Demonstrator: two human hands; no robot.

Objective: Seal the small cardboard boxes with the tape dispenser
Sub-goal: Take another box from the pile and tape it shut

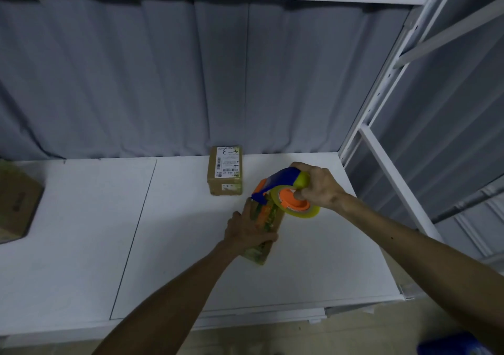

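Note:
A small cardboard box [268, 219] with a green and orange print lies on the white shelf [177, 218]. My left hand [246, 230] grips it from the left, thumb across its near end. My right hand [319, 184] grips the handle of a blue and orange tape dispenser [283, 191] carrying a yellowish tape roll. The dispenser's blue nose touches the far end of the printed box. A second small box [225, 170], brown with a white shipping label on top, stands apart just behind, near the back of the shelf.
A larger brown carton [16, 200] sits at the shelf's left edge. Grey curtain [191, 81] closes off the back. White metal rack uprights [381, 125] rise on the right. A blue object [450, 345] shows at the bottom right corner.

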